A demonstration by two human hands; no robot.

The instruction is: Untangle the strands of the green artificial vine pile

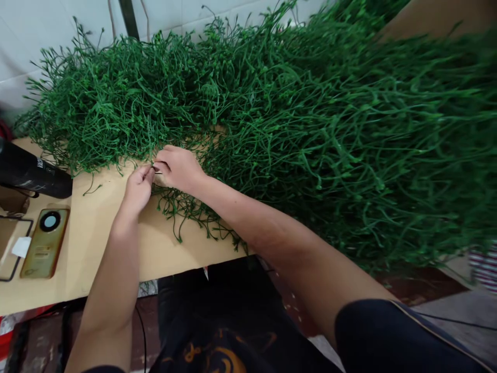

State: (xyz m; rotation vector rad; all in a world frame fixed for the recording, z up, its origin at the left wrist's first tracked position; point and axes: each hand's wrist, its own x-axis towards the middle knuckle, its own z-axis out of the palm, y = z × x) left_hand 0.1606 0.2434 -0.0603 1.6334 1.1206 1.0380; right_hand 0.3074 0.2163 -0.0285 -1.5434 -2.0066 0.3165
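Thin green artificial stems (116, 98) lie in a long, tangled heap across the back and right of the tan tabletop (104, 223). My left hand (139, 187) is closed in a pinch at the heap's front edge. Touching its fingertips from the right, my right hand (176, 167) is also pinched closed. A short dark piece shows by the right fingers; what exactly each hand holds is too small to make out. Loose stems hang below my right wrist, towards the table's front edge.
At the left stand or lie a black bottle (34, 168), a gold phone (45, 243) and a dark-rimmed item (11, 246) with a white scrap. A cardboard piece (438, 19) is at the upper right. Striped fabric (483, 267) shows at the right edge.
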